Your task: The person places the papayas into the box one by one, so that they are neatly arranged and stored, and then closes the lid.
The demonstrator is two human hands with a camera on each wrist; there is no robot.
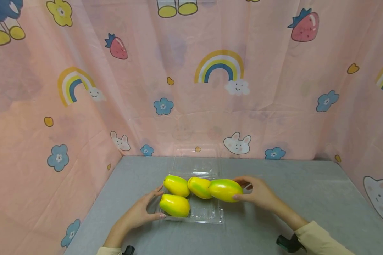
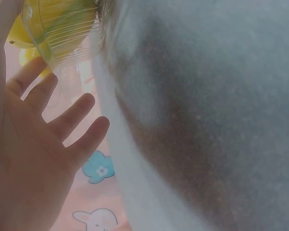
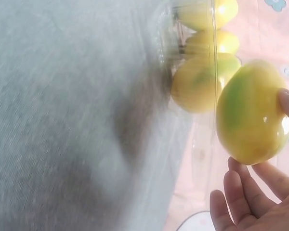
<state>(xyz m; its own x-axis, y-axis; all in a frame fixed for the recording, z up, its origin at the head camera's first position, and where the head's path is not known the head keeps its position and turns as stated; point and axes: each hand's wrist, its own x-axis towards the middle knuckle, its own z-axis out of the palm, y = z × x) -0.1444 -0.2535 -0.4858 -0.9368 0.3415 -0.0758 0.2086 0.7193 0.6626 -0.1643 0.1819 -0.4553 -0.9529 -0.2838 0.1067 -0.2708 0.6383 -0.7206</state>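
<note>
A clear plastic clamshell box [image 1: 207, 219] lies on the table with its lid [image 1: 194, 165] folded back toward the wall. Inside it are three glossy, oval yellow-green fruits: one at the back left [image 1: 176, 185], one at the front left [image 1: 175, 206] and one at the back middle [image 1: 199, 187]. My right hand [image 1: 258, 193] pinches a fourth such fruit [image 1: 225, 190] between thumb and fingertips, over the box's right side. At the box's left side is my left hand [image 1: 143, 209], fingers spread and fairly straight, fingertips against the clear wall [image 2: 70, 43].
The grey tabletop [image 1: 306, 198] extends on both sides of the box. A pink printed cloth [image 1: 191, 120] hangs behind the table and along both sides. Dark wrist devices show near both sleeves [image 1: 319, 237].
</note>
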